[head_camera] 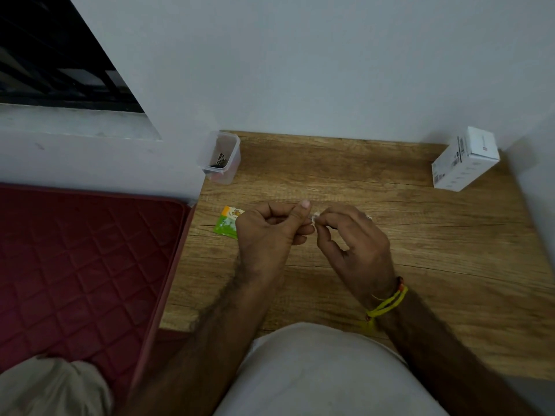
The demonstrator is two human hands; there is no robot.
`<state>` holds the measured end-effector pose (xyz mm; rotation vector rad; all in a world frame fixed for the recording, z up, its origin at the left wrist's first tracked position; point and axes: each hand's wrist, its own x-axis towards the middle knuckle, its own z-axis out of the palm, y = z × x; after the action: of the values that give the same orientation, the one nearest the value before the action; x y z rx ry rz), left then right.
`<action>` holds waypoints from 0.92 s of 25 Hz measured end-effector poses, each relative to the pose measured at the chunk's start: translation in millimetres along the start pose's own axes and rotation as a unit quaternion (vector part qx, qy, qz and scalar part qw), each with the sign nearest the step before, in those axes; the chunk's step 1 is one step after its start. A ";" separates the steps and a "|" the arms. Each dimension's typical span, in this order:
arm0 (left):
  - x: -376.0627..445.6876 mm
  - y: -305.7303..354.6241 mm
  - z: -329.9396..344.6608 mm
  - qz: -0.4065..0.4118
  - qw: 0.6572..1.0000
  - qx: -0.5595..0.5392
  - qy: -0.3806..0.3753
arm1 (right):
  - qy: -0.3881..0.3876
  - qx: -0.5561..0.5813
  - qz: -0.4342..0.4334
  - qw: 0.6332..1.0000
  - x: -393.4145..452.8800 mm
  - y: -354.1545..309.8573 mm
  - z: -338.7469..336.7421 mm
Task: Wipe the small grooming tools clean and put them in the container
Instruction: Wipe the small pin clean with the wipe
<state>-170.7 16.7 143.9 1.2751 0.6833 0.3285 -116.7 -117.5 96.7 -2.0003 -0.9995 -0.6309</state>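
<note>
Above the middle of the wooden tabletop (360, 181) both hands meet, fingertips almost touching. Left hand (267, 232) — fingers curled in, thumb raised, closed around something thin; the tool itself is too hidden to make out. Right hand (351, 238) — thumb and fingertips pinch a small white wad (313, 218), pressed at the left hand's fingertips. A ring shows on one right finger; yellow and red threads (387, 304) circle the right wrist.

At the far left corner of the tabletop a clear plastic container (220, 157) stands upright, lid off, dark metal tools lying inside. Just beside the left hand, near the left edge, a green and orange sachet (226, 225) lies flat. At the far right corner stands a white box (464, 159), tilted against the wall. Left of the tabletop lies a dark red quilted mat (84, 259).
</note>
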 end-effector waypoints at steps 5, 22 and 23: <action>0.9 -2.8 0.0 0.020 1.000 0.013 0.021 | -0.030 -0.028 0.007 0.999 -0.1 -2.0 2.4; 1.0 -9.0 0.9 0.031 0.999 0.013 0.041 | -0.063 0.013 0.067 0.996 1.5 -7.7 4.7; 0.6 -9.3 0.7 0.035 0.998 0.014 0.039 | -0.060 0.014 0.079 0.995 1.5 -8.6 5.3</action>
<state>-171.1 13.9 135.0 1.3214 0.7130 0.4299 -122.4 -109.3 98.5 -2.0871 -0.9043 -0.4140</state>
